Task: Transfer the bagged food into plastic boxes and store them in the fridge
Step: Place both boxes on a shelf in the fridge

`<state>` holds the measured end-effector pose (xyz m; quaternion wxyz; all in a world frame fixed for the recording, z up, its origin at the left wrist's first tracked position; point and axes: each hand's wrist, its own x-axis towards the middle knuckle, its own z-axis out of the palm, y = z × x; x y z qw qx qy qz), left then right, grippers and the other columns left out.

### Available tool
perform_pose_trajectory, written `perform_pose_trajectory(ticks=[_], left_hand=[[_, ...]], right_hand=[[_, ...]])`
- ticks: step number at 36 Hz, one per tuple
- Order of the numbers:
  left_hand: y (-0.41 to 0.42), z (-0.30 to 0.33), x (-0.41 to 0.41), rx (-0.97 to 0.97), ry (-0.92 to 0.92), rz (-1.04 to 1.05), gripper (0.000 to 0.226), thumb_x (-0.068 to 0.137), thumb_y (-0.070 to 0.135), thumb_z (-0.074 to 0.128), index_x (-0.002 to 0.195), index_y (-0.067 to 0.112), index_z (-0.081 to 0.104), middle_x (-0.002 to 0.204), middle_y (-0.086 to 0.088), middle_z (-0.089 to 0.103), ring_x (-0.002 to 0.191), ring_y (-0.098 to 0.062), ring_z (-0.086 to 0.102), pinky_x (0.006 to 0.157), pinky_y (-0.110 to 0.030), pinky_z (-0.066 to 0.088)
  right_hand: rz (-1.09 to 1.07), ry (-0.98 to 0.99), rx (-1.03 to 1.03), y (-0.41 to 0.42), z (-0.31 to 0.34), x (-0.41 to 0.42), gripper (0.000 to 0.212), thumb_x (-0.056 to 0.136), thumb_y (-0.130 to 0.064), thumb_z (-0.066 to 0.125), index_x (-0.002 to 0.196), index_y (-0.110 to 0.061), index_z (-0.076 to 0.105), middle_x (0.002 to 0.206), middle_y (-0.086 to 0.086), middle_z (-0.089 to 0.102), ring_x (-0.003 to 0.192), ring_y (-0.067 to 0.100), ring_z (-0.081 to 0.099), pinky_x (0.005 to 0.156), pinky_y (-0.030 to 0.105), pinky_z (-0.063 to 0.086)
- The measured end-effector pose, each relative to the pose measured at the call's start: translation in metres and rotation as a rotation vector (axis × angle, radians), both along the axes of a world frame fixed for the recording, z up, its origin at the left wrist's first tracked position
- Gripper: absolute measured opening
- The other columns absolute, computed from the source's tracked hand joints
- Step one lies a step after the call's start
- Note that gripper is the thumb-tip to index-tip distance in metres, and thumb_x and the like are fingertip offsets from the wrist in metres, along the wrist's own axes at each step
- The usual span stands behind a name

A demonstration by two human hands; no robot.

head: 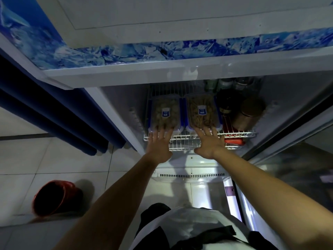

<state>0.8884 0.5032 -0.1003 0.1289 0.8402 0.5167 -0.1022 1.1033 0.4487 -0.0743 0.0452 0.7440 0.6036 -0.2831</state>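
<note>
Two clear plastic boxes with blue clips and blue labels stand side by side on a white wire shelf (239, 134) inside the open fridge. The left box (164, 113) holds pale round pieces of food, the right box (201, 112) holds brown strips. My left hand (159, 144) has its fingers spread and straight, the tips against the near end of the left box. My right hand (210, 141) is spread the same way, fingertips on the near end of the right box. Neither hand grips anything.
Dark jars (228, 103) and a brown tin (249, 113) stand right of the boxes, bottles (225, 84) behind them. Red packets (233, 140) lie under the shelf's right end. The fridge's glass door (295, 159) hangs open at right. A red bucket (54, 197) sits on the tiled floor at left.
</note>
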Motion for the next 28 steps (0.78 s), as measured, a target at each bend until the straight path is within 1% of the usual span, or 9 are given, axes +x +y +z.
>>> perform_pose_trajectory(ticks=[2, 6, 9, 12, 14, 18, 21, 25, 28], left_hand=[[0.001, 0.001, -0.001, -0.012, -0.020, -0.008, 0.112, 0.086, 0.035, 0.068, 0.155, 0.031, -0.020, 0.165, -0.014, -0.019, 0.150, -0.040, -0.019, 0.116, -0.049, -0.013], [0.003, 0.008, -0.003, -0.021, -0.048, -0.025, 0.110, 0.086, 0.038, 0.071, 0.158, 0.029, -0.011, 0.166, -0.012, -0.016, 0.151, -0.043, -0.012, 0.120, -0.055, -0.002], [0.001, 0.017, -0.004, -0.041, -0.015, -0.033, 0.110, 0.087, 0.043, 0.069, 0.157, 0.032, -0.015, 0.165, -0.010, -0.022, 0.151, -0.042, -0.013, 0.120, -0.056, -0.003], [-0.010, 0.029, -0.005, 0.006, 0.074, -0.062, 0.104, 0.089, 0.059, 0.059, 0.156, 0.035, -0.016, 0.166, -0.006, -0.022, 0.152, -0.038, -0.014, 0.120, -0.056, -0.008], [-0.024, 0.036, -0.007, 0.044, 0.040, -0.081, 0.101, 0.089, 0.062, 0.055, 0.157, 0.036, -0.015, 0.167, -0.003, -0.019, 0.153, -0.034, -0.015, 0.120, -0.055, -0.010], [-0.059, 0.049, -0.019, 0.032, -0.088, -0.156, 0.095, 0.090, 0.058, 0.053, 0.158, 0.035, -0.009, 0.167, 0.000, -0.017, 0.153, -0.030, -0.018, 0.121, -0.053, -0.008], [-0.083, 0.056, -0.031, 0.024, -0.147, -0.240, 0.092, 0.091, 0.059, 0.051, 0.159, 0.034, -0.006, 0.168, 0.001, -0.015, 0.154, -0.029, -0.014, 0.121, -0.050, -0.007], [-0.113, 0.066, -0.045, -0.019, -0.233, -0.362, 0.098, 0.089, 0.063, 0.052, 0.149, 0.047, -0.023, 0.167, 0.005, -0.017, 0.153, -0.026, -0.016, 0.121, -0.051, -0.007], [-0.137, 0.070, -0.047, -0.029, -0.294, -0.448, 0.098, 0.088, 0.064, 0.053, 0.146, 0.049, -0.025, 0.166, 0.006, -0.018, 0.153, -0.025, -0.016, 0.121, -0.048, -0.009]], right_hand=[[-0.007, -0.013, 0.005, -0.001, -0.003, -0.002, 0.100, 0.086, -0.048, 0.064, 0.157, -0.039, -0.007, 0.167, -0.005, -0.007, 0.152, 0.030, -0.015, 0.119, 0.062, 0.007], [0.005, -0.030, 0.024, -0.002, -0.006, -0.002, 0.100, 0.087, -0.050, 0.062, 0.156, -0.039, -0.009, 0.167, -0.005, -0.010, 0.151, 0.029, -0.018, 0.118, 0.063, 0.003], [0.010, -0.032, 0.045, -0.010, -0.003, -0.003, 0.096, 0.089, -0.054, 0.057, 0.156, -0.040, -0.011, 0.167, -0.005, -0.013, 0.151, 0.027, -0.020, 0.118, 0.063, -0.001], [-0.016, -0.045, 0.118, -0.031, 0.003, -0.007, 0.094, 0.091, -0.057, 0.053, 0.155, -0.040, -0.013, 0.166, -0.005, -0.017, 0.150, 0.027, -0.023, 0.119, 0.062, -0.002], [-0.081, -0.061, 0.186, -0.050, 0.006, -0.011, 0.094, 0.091, -0.057, 0.053, 0.155, -0.040, -0.014, 0.166, -0.005, -0.018, 0.150, 0.027, -0.023, 0.118, 0.062, -0.002], [-0.247, -0.040, 0.290, -0.095, 0.017, -0.022, 0.093, 0.088, -0.055, 0.055, 0.156, -0.041, -0.006, 0.167, -0.007, -0.013, 0.151, 0.026, -0.021, 0.118, 0.061, 0.000], [-0.354, -0.045, 0.316, -0.134, 0.031, -0.035, 0.091, 0.087, -0.056, 0.055, 0.156, -0.043, -0.003, 0.167, -0.006, -0.011, 0.151, 0.025, -0.019, 0.119, 0.060, 0.002], [-0.536, -0.056, 0.370, -0.193, 0.061, -0.065, 0.085, 0.088, -0.054, 0.056, 0.157, -0.043, 0.006, 0.167, -0.004, -0.008, 0.152, 0.026, -0.014, 0.119, 0.055, 0.007], [-0.694, -0.069, 0.447, -0.240, 0.084, -0.093, 0.078, 0.090, -0.053, 0.056, 0.156, -0.044, 0.013, 0.167, -0.008, -0.003, 0.153, 0.022, -0.010, 0.119, 0.051, 0.010]])
